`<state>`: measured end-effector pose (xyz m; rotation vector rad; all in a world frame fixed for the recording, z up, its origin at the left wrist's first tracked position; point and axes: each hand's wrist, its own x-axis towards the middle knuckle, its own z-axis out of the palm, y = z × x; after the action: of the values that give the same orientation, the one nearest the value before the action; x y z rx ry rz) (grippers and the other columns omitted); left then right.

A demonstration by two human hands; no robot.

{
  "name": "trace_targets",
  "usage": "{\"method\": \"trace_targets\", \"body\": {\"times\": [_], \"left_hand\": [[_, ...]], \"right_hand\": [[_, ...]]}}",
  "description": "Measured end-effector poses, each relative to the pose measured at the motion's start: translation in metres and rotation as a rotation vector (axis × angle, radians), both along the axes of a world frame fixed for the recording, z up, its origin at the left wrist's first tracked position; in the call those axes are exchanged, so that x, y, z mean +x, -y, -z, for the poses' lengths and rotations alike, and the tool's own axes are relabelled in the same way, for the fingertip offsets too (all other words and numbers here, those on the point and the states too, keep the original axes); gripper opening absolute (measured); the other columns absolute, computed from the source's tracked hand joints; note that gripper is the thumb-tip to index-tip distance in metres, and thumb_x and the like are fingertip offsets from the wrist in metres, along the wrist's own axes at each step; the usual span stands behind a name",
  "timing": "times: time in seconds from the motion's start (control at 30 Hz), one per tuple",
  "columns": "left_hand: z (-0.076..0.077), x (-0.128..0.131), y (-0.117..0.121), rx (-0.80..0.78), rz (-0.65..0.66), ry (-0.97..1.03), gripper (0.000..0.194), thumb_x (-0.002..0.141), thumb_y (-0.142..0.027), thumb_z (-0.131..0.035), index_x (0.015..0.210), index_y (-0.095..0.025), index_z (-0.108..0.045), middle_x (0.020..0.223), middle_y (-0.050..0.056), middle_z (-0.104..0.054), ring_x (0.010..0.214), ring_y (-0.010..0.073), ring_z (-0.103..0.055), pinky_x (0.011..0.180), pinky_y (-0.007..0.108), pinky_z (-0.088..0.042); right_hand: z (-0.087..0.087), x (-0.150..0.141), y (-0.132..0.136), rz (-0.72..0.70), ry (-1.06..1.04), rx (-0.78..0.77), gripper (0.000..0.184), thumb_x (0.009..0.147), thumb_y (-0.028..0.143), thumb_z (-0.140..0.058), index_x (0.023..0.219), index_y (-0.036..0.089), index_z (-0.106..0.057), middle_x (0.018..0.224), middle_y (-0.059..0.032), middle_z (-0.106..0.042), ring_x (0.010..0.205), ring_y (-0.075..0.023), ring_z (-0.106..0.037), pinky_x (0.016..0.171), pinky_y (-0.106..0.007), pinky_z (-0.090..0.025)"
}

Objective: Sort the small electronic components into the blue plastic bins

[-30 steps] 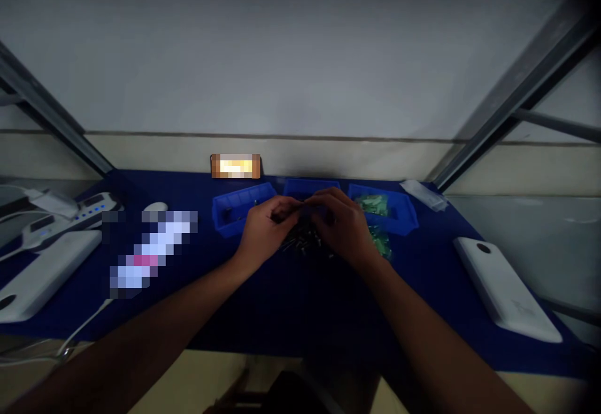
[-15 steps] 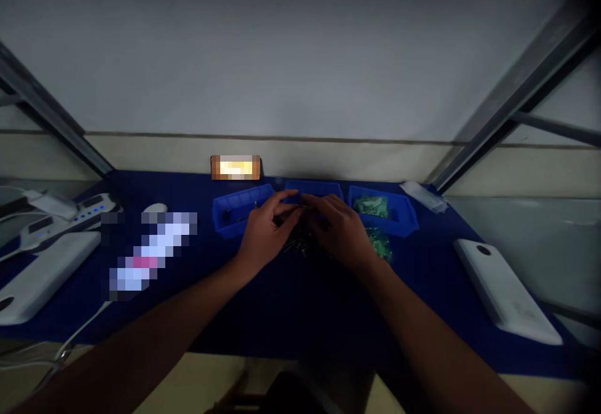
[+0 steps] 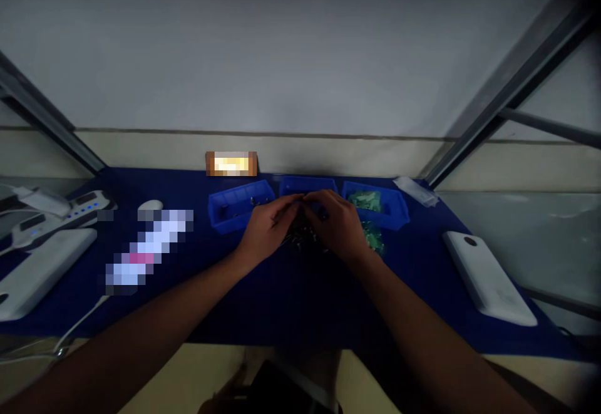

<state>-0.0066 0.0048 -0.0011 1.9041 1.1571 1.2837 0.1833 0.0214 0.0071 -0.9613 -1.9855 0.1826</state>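
Note:
My left hand point(image 3: 266, 227) and my right hand point(image 3: 339, 221) meet over the middle of the table, fingertips pinched close together. Whatever they hold is too small and dark to make out. Beneath them lies a heap of small dark parts with shiny bits point(image 3: 302, 238), partly hidden by the fingers. Behind the hands stands a blue bin point(image 3: 307, 184). To the left, another blue bin point(image 3: 230, 217) has a few small dark pieces in it. On the right, a third blue bin point(image 3: 394, 213) contains green pieces point(image 3: 366, 201), and more green pieces point(image 3: 374, 237) lie in front of it.
On the left are a power strip point(image 3: 89, 204), a white oblong device point(image 3: 51, 273), a white mouse-like object point(image 3: 151, 206) and a blurred-out lit object point(image 3: 154, 245). A white device point(image 3: 488, 276) and a clear plastic bag point(image 3: 417, 191) lie right. A pixelated lit object point(image 3: 231, 164) leans at the back.
The view has shifted slightly. My fingertips have drawn closer together above the heap, and the left fingers that were spread are now brought in.

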Motion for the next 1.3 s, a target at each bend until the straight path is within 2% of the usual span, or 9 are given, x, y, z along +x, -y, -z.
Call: {"method": "trace_targets", "body": {"times": [0.13, 0.3, 0.5, 0.63, 0.77, 1.1, 1.3], "left_hand": [[-0.002, 0.001, 0.001, -0.011, 0.033, 0.062, 0.032, 0.103, -0.038, -0.062, 0.129, -0.024, -0.075, 0.129, 0.005, -0.078, 0.114, 0.0236, -0.075, 0.102, 0.038, -0.060], [0.005, -0.001, -0.002, -0.023, 0.002, 0.106, 0.031, 0.097, -0.037, -0.070, 0.125, -0.024, -0.077, 0.123, 0.005, -0.080, 0.110, 0.0246, -0.077, 0.099, 0.039, -0.062], [0.011, -0.003, -0.009, -0.060, -0.006, 0.150, 0.027, 0.093, -0.029, -0.073, 0.119, -0.023, -0.076, 0.113, 0.006, -0.082, 0.102, 0.0238, -0.079, 0.094, 0.038, -0.063], [0.009, -0.005, -0.009, -0.061, -0.038, 0.113, 0.018, 0.092, -0.025, -0.072, 0.109, -0.022, -0.077, 0.104, 0.004, -0.082, 0.094, 0.0224, -0.079, 0.087, 0.036, -0.063], [0.006, -0.004, -0.006, -0.051, -0.029, 0.083, 0.017, 0.090, -0.021, -0.073, 0.107, -0.023, -0.076, 0.104, 0.003, -0.082, 0.096, 0.0216, -0.079, 0.088, 0.035, -0.063], [0.003, -0.005, -0.003, 0.010, -0.097, 0.061, 0.028, 0.098, -0.038, -0.070, 0.122, -0.023, -0.070, 0.108, 0.006, -0.082, 0.099, 0.0227, -0.079, 0.086, 0.034, -0.061], [0.000, -0.003, -0.001, 0.025, -0.098, 0.068, 0.033, 0.099, -0.041, -0.069, 0.128, -0.024, -0.068, 0.109, 0.005, -0.082, 0.097, 0.0210, -0.078, 0.084, 0.032, -0.061]], "right_hand": [[-0.002, -0.002, 0.000, -0.037, -0.011, 0.040, 0.012, 0.097, 0.014, -0.065, 0.101, 0.023, -0.072, 0.104, -0.0058, -0.075, 0.102, -0.0225, -0.068, 0.093, -0.036, -0.054], [0.000, -0.004, 0.000, -0.058, -0.036, 0.030, 0.020, 0.092, 0.009, -0.067, 0.105, 0.022, -0.074, 0.111, -0.0076, -0.073, 0.108, -0.0238, -0.067, 0.097, -0.038, -0.055], [0.003, -0.004, -0.002, -0.097, -0.025, 0.017, 0.030, 0.088, 0.003, -0.063, 0.107, 0.022, -0.076, 0.115, -0.0090, -0.071, 0.111, -0.0240, -0.067, 0.098, -0.039, -0.056], [0.000, -0.004, 0.001, -0.089, -0.065, 0.018, 0.031, 0.091, 0.004, -0.059, 0.109, 0.023, -0.075, 0.118, -0.0089, -0.070, 0.112, -0.0229, -0.067, 0.099, -0.039, -0.056], [-0.001, -0.003, 0.002, -0.097, -0.076, 0.031, 0.029, 0.096, 0.008, -0.058, 0.113, 0.025, -0.074, 0.120, -0.0077, -0.071, 0.113, -0.0223, -0.068, 0.101, -0.038, -0.056], [0.001, 0.002, -0.002, 0.007, 0.043, -0.014, 0.018, 0.100, 0.015, -0.061, 0.109, 0.023, -0.075, 0.104, -0.0048, -0.077, 0.097, -0.0203, -0.071, 0.090, -0.033, -0.056], [-0.002, 0.001, -0.002, 0.077, 0.057, -0.036, 0.014, 0.101, 0.022, -0.062, 0.106, 0.020, -0.075, 0.098, -0.0062, -0.075, 0.089, -0.0203, -0.070, 0.082, -0.031, -0.052]]}}
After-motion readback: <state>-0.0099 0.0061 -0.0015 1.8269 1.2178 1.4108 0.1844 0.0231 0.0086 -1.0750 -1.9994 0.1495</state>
